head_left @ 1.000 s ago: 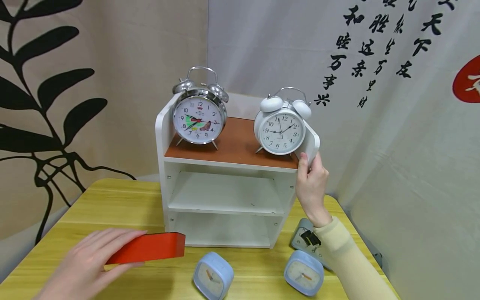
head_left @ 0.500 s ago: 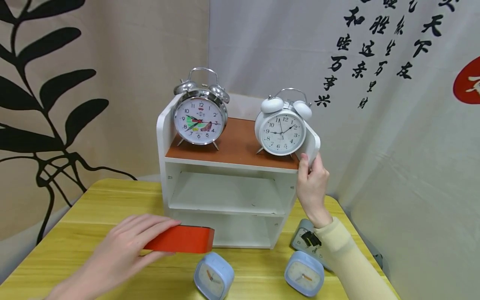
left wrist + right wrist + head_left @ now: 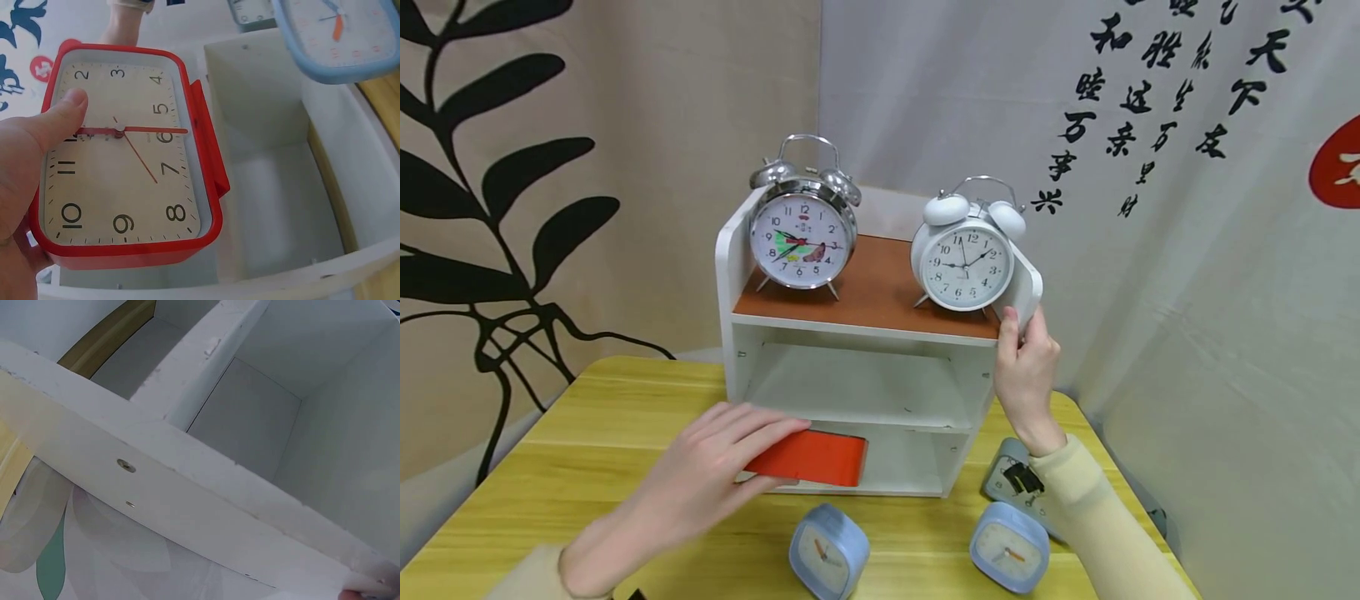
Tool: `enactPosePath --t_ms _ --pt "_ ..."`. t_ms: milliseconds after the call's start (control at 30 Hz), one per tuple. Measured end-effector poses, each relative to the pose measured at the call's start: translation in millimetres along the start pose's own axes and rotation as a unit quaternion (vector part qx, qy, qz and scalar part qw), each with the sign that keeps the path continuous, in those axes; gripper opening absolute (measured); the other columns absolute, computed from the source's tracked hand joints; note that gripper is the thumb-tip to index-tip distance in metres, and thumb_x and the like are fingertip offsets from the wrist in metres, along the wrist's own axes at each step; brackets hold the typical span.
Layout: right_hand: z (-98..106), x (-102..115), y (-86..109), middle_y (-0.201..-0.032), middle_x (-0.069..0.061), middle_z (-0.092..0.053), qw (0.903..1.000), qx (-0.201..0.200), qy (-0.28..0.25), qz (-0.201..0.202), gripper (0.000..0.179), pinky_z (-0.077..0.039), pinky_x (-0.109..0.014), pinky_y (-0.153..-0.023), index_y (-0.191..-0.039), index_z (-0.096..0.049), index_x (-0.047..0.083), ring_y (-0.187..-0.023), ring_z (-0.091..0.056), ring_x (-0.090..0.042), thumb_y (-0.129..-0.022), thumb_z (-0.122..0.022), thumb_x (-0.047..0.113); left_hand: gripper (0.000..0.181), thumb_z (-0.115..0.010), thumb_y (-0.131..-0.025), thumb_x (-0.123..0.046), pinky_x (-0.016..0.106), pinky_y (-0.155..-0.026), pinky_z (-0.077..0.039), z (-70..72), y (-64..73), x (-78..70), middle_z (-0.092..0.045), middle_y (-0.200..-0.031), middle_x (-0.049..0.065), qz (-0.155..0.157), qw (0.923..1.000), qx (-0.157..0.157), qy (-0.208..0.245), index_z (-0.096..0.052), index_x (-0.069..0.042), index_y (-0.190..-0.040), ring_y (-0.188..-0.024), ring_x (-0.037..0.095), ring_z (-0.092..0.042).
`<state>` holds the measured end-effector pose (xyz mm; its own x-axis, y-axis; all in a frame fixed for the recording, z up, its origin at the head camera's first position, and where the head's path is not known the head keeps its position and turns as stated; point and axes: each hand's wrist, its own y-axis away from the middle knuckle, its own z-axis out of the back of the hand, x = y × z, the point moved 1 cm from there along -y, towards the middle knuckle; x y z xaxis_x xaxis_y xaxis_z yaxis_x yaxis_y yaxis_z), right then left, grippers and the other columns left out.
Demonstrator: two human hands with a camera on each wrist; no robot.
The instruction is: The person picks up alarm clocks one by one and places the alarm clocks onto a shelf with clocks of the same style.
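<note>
My left hand (image 3: pixel 722 458) holds a red rectangular alarm clock (image 3: pixel 820 457) in front of the shelf's lowest compartment. In the left wrist view the thumb (image 3: pixel 65 119) lies over the pale dial of this red clock (image 3: pixel 125 187), and the other fingers are mostly hidden behind it. Seen from the head, the fingers are on its upper side and the thumb is below. My right hand (image 3: pixel 1028 367) grips the right side panel of the small white shelf (image 3: pixel 865 331), just below a white twin-bell alarm clock. A fingertip (image 3: pixel 351 595) shows at the panel's edge in the right wrist view.
On the brown top board stand a silver twin-bell clock (image 3: pixel 803 237) and the white twin-bell clock (image 3: pixel 966 262). Two light-blue clocks (image 3: pixel 829 550) (image 3: pixel 1010 547) sit on the wooden table (image 3: pixel 625 417) in front. A grey-green clock (image 3: pixel 1011 479) lies by the right forearm.
My left hand has carried the red clock rightward and forward, from the table's left side to the lowest compartment's front. The right hand stays on the side panel.
</note>
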<state>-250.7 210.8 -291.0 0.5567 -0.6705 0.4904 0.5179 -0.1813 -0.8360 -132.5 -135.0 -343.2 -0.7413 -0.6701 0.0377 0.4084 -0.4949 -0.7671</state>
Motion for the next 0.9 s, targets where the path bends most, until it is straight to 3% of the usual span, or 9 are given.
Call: enactPosePath --t_ms 333,900 --pt "1.4 -0.7 -0.5 -0.084 -0.024 -0.07 1.0 0.001 0.001 0.0 0.031 -0.035 -0.01 -0.053 -0.124 -0.064 -0.009 -0.059 -0.049 -0.012 -0.109 -0.052 0.016 0.069 -0.102 -0.061 -0.02 0.037 -0.079 -0.058 -9.0 -28.0 7.4 -0.079 -0.113 -0.003 -0.007 0.9998 -0.011 0.012 -0.075 -0.016 -0.124 -0.098 0.017 -0.071" --pt "-0.3 -2.4 0.0 -0.075 -0.021 -0.063 0.9999 0.011 -0.005 -0.002 0.032 -0.033 -0.012 -0.049 -0.123 -0.063 -0.01 -0.055 -0.044 -0.008 -0.11 -0.051 0.017 0.062 -0.1 -0.067 -0.023 0.035 -0.077 -0.056 -28.3 -52.2 24.4 -0.079 -0.112 0.0 -0.014 0.9999 0.008 -0.003 -0.075 -0.013 -0.123 -0.097 0.019 -0.072"
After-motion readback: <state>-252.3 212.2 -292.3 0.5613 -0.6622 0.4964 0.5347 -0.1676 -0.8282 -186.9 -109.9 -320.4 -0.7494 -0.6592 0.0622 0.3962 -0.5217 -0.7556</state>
